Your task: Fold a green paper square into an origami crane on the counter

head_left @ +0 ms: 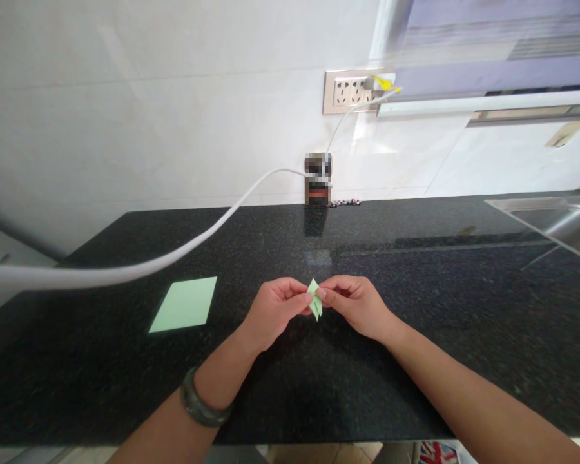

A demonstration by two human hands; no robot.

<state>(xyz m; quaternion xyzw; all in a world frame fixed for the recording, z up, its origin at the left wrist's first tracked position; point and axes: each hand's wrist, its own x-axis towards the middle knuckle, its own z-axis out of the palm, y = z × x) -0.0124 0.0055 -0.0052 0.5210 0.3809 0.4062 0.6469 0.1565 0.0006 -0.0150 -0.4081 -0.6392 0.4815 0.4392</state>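
Observation:
A small folded piece of light green paper (314, 308) is held up above the dark countertop, with pointed ends at top and bottom. My left hand (278, 308) pinches its left side between thumb and fingers. From the other side, my right hand (355, 301) grips the right edge the same way, thumb on the near face. The fingertips hide part of the folds. Off to the left of my left hand, a flat, unfolded sheet of green paper (186, 304) lies on the countertop (251, 251).
A phone-like device (318, 180) leans against the tiled wall at the back, a beaded strap (347, 203) beside it. A white cable (203, 241) crosses the left side in front of me. Above is a wall socket (350, 91); a metal sink (568, 219) is at right.

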